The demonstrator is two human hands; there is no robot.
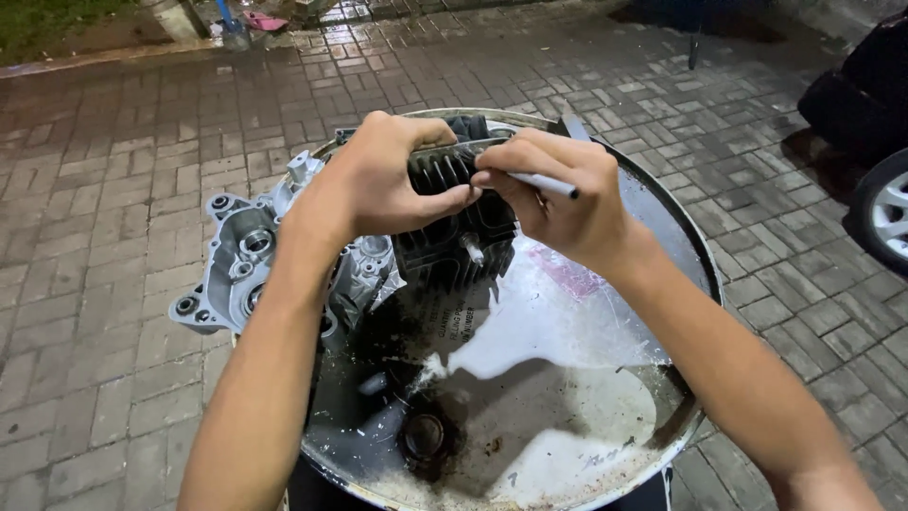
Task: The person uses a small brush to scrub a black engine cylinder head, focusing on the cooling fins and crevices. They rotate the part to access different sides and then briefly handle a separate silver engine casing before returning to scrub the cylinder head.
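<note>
On top of a round drum point(662, 237), over its far half: a black finned cylinder point(454, 227), standing on the dirty lid, fins running in stacked horizontal rows, long axis roughly upright and tipped slightly away from the camera, top end toward the far rim. Left hand point(388, 180) clamped over the cylinder's upper left, thumb pressed against the fins, fingers curled over the top edge. Right hand point(558, 194) closed around a thin white tool point(544, 183), pinched between thumb and forefinger, lying nearly level, one end sticking out to the right past the knuckles, the other pointed left at the top fins; whether the tip touches the fins cannot be told. Just left of the cylinder, touching or nearly so: a silver crankcase point(236, 274), hanging out past the drum's left rim. On the lid's near half: white and brown smears and a dark bung point(423, 435). All around below: wet brick paving point(113, 189). At far right: part of a car wheel point(884, 213).
</note>
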